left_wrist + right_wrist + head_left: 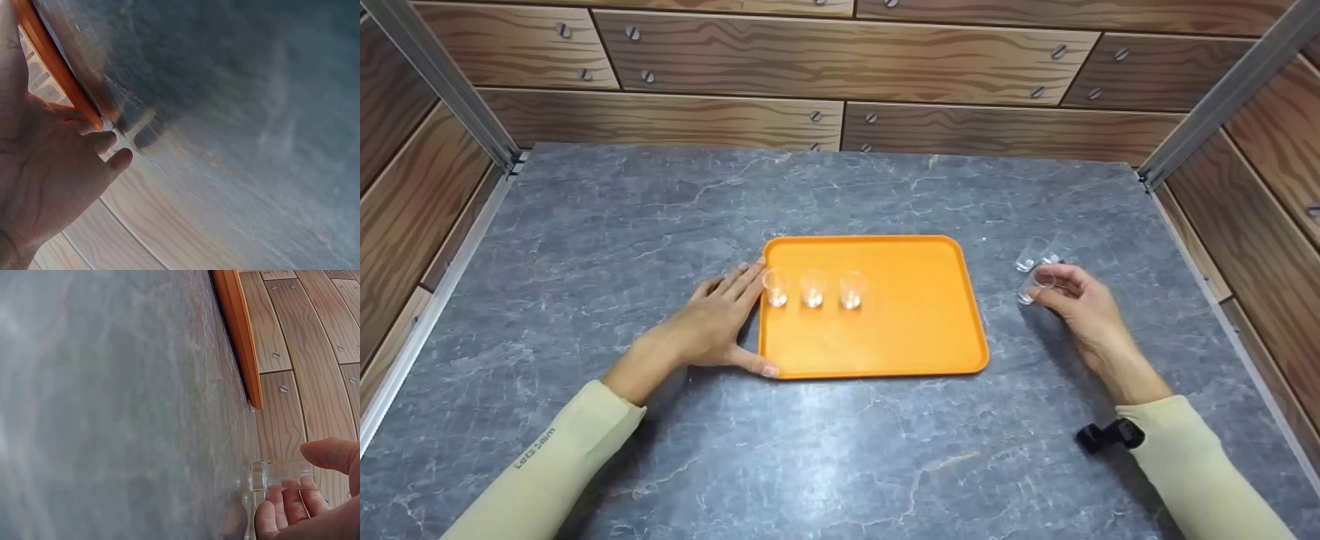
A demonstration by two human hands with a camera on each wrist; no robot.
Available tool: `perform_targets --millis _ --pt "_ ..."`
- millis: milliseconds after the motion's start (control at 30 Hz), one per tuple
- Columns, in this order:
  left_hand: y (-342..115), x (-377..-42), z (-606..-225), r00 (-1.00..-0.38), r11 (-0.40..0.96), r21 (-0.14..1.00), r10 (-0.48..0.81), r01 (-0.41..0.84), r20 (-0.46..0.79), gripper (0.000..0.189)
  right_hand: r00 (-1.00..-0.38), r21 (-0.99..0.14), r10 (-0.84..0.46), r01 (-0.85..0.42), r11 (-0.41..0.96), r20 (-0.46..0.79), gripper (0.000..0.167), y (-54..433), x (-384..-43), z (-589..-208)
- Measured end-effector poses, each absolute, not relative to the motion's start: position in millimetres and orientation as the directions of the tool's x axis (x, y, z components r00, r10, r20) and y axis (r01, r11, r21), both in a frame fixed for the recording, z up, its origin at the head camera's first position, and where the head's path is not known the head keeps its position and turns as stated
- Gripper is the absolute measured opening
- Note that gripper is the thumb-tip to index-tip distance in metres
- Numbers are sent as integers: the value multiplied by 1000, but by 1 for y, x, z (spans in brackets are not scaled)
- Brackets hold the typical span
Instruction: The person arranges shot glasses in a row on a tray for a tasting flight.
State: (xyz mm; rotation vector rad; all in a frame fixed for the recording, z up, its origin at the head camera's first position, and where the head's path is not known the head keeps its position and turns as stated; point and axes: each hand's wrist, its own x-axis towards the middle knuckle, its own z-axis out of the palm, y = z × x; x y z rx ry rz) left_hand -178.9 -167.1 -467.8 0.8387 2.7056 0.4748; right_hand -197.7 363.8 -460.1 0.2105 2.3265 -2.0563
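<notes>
My left hand [709,324] lies along the left side of an orange tray [915,319], fingers stretched at its back left and thumb at the front left corner. In the left wrist view, the fingers [62,152] reach along the tray's rim. Three clear shot glasses [812,291] stand upright in a row on the tray's left half. Right of the tray, my right hand [1087,319] holds another clear shot glass [284,473] between thumb and fingers, its base close to the table. Just behind that hand are two more shot glasses [1028,256], side by side.
The grey marbled table [840,450] has wood-patterned walls [840,64] at the back and sides. Metal posts [1215,97] rise at both back corners. A black wrist device [1110,435] sits at the right sleeve.
</notes>
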Motion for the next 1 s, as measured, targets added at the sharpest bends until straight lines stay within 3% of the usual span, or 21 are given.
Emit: perform_targets --millis 533,1000 --pt "-167 -178 -468 -797 779 379 585 500 -152 143 -986 -997 159 47 -63 -56 30 356 -194 -458" --pt "-168 -178 -468 -799 776 378 586 504 -137 143 -986 -999 167 -27 -34 21 33 348 -189 -455"
